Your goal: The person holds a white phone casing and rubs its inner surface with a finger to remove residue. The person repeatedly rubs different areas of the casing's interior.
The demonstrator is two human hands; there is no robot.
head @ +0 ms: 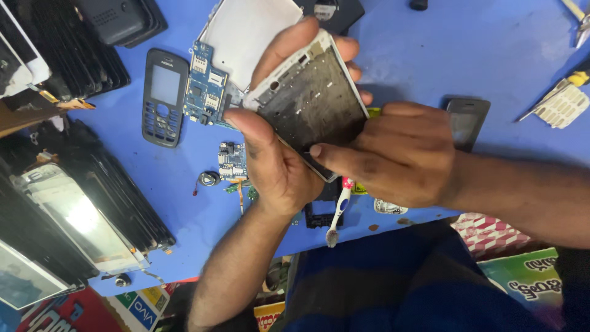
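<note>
Head view looks down on my two hands over a blue bench (430, 55). My left hand (270, 160) grips a phone frame (313, 98), white-edged with a dull grey inner face, thumb pressed on its near left corner and fingers (347, 52) curled behind its far edge; the frame tilts, its top toward 11 o'clock. My right hand (399, 154) comes in from 3 o'clock, fingers bunched narrow, its thumb tip on the frame's lower edge; whether it pinches anything small there I cannot tell, since the knuckles hide that spot. Behind the frame, at 11 o'clock of it, lies a white panel (246, 27), and just beside that, at 9 o'clock of the frame, a blue circuit board (206, 83). Farther at 9 o'clock rests a black keypad cover (163, 95). A smaller board (232, 161) sits at 9 o'clock of my left wrist, with a round part (209, 179) near it. A toothbrush (338, 212) lies under my hands at 6 o'clock, bristles toward the bench edge. A dark handset (467, 123) lies at 1 o'clock of my right hand. Stacked screens (74, 215) fill the bench's left side.
</note>
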